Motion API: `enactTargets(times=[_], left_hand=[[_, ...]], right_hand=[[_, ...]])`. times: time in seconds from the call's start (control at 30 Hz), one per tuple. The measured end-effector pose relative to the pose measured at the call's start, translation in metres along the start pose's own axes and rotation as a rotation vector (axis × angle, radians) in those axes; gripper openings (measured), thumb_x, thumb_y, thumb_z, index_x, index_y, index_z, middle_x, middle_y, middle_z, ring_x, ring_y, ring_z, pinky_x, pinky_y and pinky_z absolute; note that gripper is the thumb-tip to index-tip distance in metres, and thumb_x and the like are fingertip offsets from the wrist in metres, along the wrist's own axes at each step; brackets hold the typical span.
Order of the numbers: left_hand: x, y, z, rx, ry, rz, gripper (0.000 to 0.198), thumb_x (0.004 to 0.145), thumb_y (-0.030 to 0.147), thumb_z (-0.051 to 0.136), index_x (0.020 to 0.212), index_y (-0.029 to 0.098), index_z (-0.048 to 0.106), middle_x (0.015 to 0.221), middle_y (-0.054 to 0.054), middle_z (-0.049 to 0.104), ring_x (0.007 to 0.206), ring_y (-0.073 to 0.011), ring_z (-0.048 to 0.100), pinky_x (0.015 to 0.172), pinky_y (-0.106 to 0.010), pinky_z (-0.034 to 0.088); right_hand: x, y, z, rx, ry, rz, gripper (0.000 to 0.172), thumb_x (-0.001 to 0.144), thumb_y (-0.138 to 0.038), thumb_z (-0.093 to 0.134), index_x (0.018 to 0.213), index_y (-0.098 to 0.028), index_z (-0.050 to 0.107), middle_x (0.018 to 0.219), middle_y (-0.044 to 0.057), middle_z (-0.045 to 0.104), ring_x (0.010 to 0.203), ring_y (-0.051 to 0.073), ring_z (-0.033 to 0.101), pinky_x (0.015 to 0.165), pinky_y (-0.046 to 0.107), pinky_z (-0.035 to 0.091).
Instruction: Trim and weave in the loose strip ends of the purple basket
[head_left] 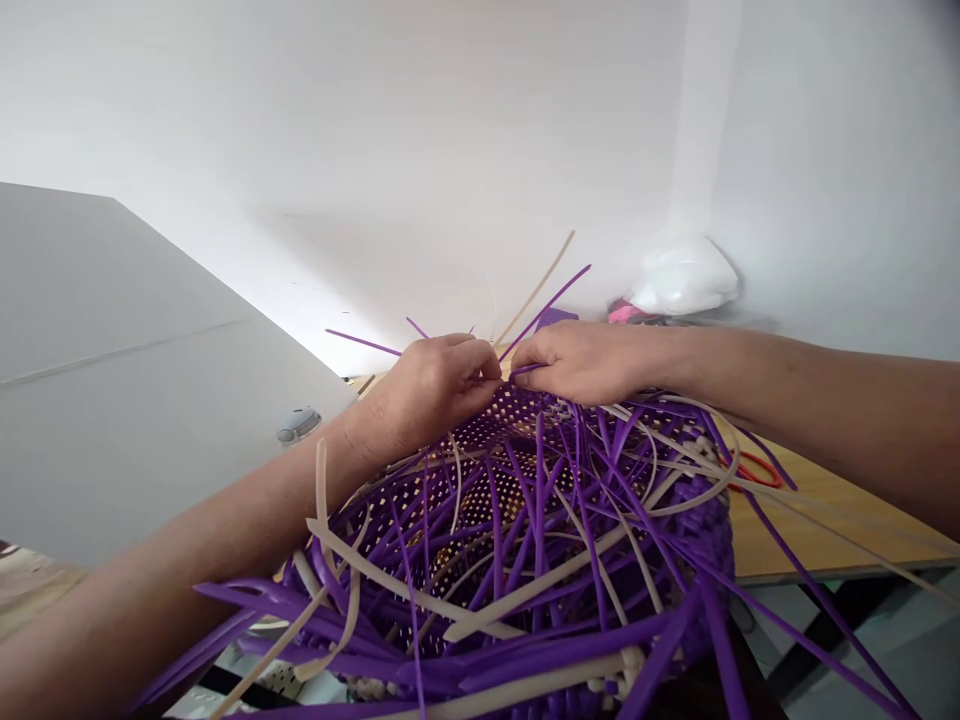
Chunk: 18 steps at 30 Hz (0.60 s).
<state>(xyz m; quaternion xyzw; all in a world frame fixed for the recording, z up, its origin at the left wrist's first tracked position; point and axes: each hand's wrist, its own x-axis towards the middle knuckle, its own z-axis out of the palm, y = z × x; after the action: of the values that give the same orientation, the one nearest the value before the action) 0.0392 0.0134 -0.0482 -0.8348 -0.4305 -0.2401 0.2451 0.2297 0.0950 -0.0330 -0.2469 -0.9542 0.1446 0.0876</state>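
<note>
A woven basket [709, 530] of purple and cream plastic strips lies in front of me, with many loose strip ends sticking out of it. At its far rim, my left hand [457, 378] is closed in a pinch; what lies between thumb and fingers is mostly hidden. Close beside it, my right hand [577, 360] pinches a purple strip [527, 369] between thumb and forefinger. A purple strip [555, 298] and a cream strip [538, 285] rise behind the hands toward the wall.
The basket rests on a wooden table [817, 520]. An orange ring [757, 470] lies at its right side. A white plastic bag [686, 277] and a pink item [630, 312] sit against the wall. A grey panel [135, 400] stands at left.
</note>
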Motion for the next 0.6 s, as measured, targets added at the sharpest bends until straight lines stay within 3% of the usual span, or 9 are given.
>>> enactTargets(times=[0.3,0.6], left_hand=[[-0.014,0.001,0.009,0.027,0.12,-0.029,0.004,0.085,0.014,0.067,0.082,0.018,0.066,0.071,0.003,0.064,0.062,-0.007,0.056,0.057,-0.02,0.042],[-0.011,0.001,0.004,-0.041,0.06,-0.055,0.007,0.086,0.012,0.066,0.084,0.018,0.067,0.074,0.003,0.066,0.066,-0.0071,0.059,0.059,-0.019,0.045]], right_hand=[[0.001,0.001,0.0,0.01,-0.006,-0.011,0.03,0.088,-0.024,0.052,0.108,-0.021,0.073,0.093,0.005,0.075,0.081,0.021,0.066,0.072,0.03,0.046],[0.001,0.001,0.002,0.036,-0.006,-0.06,0.026,0.087,-0.022,0.051,0.099,-0.021,0.074,0.089,0.004,0.074,0.078,0.019,0.065,0.071,0.03,0.046]])
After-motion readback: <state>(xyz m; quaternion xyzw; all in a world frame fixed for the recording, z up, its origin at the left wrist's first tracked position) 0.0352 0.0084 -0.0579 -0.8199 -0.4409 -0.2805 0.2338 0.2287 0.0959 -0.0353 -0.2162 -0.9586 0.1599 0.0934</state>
